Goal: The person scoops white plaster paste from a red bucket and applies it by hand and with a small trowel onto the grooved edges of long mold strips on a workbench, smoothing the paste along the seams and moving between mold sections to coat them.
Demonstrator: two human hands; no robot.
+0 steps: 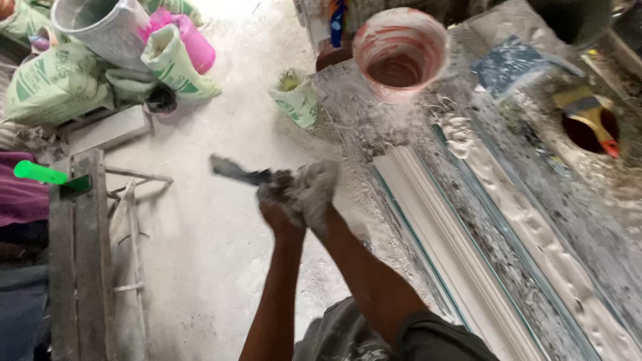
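Observation:
Both my hands meet in the middle of the head view, blurred and coated in grey-white plaster. My left hand grips the handle of a flat dark scraper blade that sticks out to the left. My right hand is closed around a lump of wet plaster pressed against the tool. They hover over the floor just left of a long workbench that carries a white plaster cornice moulding.
A plaster-smeared bucket stands at the bench's far end, a brush lies across a round hole at the right. Green sacks, a pink bag and a grey bucket sit on the floor at top left. A wooden trestle stands left.

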